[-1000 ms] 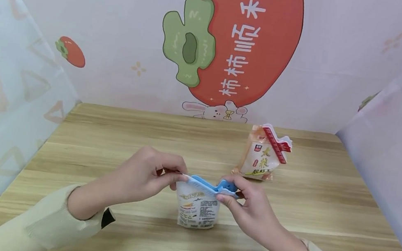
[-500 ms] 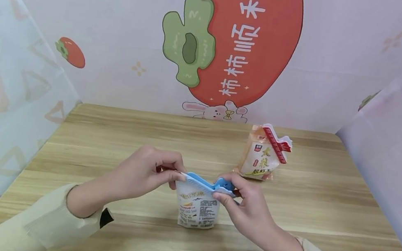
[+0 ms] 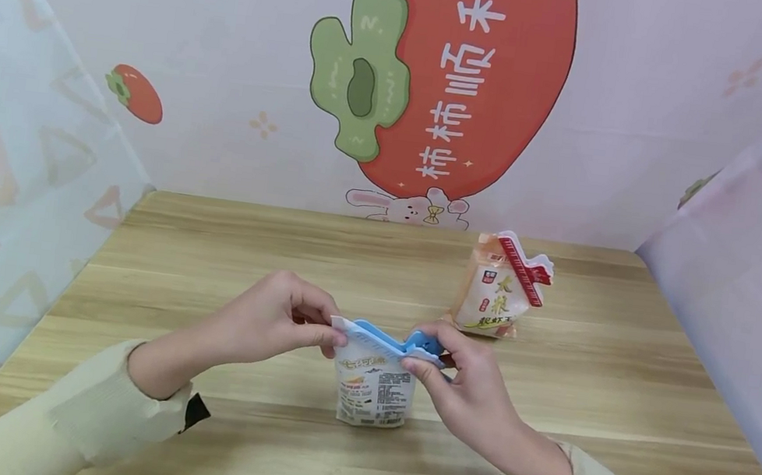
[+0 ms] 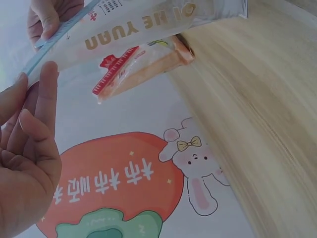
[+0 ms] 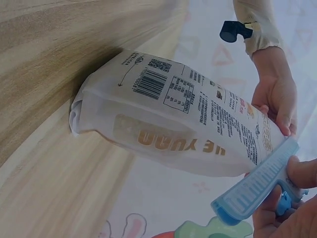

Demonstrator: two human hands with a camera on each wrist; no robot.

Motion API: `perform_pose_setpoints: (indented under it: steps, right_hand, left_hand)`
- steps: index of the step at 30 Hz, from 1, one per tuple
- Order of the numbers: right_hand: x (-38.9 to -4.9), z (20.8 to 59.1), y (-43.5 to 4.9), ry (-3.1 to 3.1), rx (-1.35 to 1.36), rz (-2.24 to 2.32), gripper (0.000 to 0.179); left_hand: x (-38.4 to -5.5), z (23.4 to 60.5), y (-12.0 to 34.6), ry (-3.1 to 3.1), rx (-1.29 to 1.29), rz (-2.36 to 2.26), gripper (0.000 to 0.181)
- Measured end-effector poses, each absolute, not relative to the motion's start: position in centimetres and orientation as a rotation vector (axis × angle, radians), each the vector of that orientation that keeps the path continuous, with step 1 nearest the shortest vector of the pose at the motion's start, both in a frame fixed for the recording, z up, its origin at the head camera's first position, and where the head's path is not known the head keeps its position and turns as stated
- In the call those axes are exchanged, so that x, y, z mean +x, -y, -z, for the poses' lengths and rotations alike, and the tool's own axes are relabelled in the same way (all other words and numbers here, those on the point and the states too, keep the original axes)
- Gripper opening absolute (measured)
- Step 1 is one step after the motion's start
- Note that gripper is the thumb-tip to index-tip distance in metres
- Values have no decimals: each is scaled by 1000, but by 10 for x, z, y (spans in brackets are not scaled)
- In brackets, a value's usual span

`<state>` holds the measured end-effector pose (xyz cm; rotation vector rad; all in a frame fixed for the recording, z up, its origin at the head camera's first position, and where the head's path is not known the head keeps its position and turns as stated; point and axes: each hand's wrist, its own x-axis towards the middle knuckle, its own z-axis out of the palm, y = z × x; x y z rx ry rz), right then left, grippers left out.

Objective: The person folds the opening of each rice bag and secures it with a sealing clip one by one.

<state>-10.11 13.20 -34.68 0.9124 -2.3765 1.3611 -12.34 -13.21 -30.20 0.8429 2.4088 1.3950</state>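
Observation:
A white printed food bag (image 3: 374, 389) stands upright on the wooden table in the head view. Across its top lies a blue bag clip (image 3: 377, 336), sloping down to the right. With thumb and fingers my left hand (image 3: 275, 323) pinches the bag's top left corner, and a bit of the bag's edge pokes up above the fingertips. At the other side my right hand (image 3: 473, 381) grips the clip's handle. The right wrist view shows the clip's ribbed bar (image 5: 255, 183) along the bag's mouth; whether it is fully closed I cannot tell.
Behind and to the right, an orange and white bag (image 3: 495, 290) stands with a red and white clip (image 3: 525, 271) slanted across its top corner. A printed backdrop (image 3: 232, 56) rises at the table's far edge, with side sheets left and right.
My left hand has slid slightly left on the bag's top, baring its corner. The clip and my right hand have shifted a little to the left.

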Motion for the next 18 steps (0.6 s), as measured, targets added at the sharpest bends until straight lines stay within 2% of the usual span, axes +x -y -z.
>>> perform_pose_setpoints:
  steps: [18]
  right_hand:
    - [-98, 337, -118, 2353, 938, -1395, 19]
  left_hand:
    - [-120, 299, 125, -2417, 888, -1346, 6]
